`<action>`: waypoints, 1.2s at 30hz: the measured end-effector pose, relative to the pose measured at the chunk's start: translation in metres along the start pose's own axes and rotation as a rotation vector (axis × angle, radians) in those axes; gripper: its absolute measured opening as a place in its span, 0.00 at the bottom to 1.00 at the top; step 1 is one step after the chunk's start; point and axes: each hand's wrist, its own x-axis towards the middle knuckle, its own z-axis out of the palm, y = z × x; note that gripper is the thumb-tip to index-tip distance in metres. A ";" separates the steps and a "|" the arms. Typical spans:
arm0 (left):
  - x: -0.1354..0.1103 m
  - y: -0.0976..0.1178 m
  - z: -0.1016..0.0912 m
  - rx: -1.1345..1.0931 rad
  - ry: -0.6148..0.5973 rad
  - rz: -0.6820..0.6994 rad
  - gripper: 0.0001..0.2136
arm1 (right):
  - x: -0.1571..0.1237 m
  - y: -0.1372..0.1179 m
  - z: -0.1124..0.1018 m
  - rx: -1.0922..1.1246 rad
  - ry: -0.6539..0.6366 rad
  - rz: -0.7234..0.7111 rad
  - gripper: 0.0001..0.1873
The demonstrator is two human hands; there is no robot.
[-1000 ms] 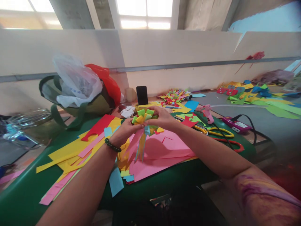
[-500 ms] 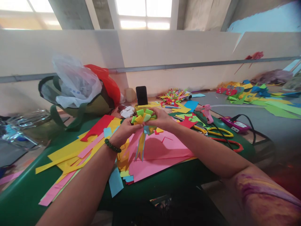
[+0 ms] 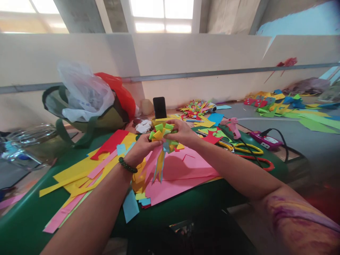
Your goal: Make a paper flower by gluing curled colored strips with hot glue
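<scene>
Both hands hold a paper rosette [image 3: 159, 132] of green and yellow loops, raised over the table. Pink, yellow and blue paper tails [image 3: 158, 163] hang down from it. My left hand [image 3: 143, 147] is closed on its left lower side, thumb in front. My right hand [image 3: 183, 132] pinches the loops on the right with thumb and fingers. The far side of the rosette and some fingertips are hidden. Beneath it lie pink paper sheets [image 3: 183, 180]. Left of them are strips and sheets of yellow paper [image 3: 70, 175] and red paper [image 3: 114, 141].
A pink glue gun [image 3: 232, 127] stands at the right beside yellow-handled scissors [image 3: 249, 148], red-handled scissors [image 3: 261, 161] and a purple power strip [image 3: 267, 140]. A phone [image 3: 159, 107] stands upright at the back. A bag [image 3: 106, 115] with plastic bags sits back left.
My right thumb and fingers have shifted slightly on the loops, and the rosette has turned a little. My left hand keeps its hold.
</scene>
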 end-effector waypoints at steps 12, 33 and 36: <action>0.000 0.002 0.000 -0.073 0.025 -0.010 0.13 | 0.001 0.000 0.000 0.016 0.075 -0.073 0.26; -0.002 0.008 0.005 -0.079 0.053 -0.035 0.14 | -0.002 -0.002 -0.013 -0.554 0.254 -0.526 0.08; -0.003 0.007 0.006 -0.076 0.041 -0.017 0.14 | -0.001 -0.002 -0.013 -0.538 0.248 -0.502 0.09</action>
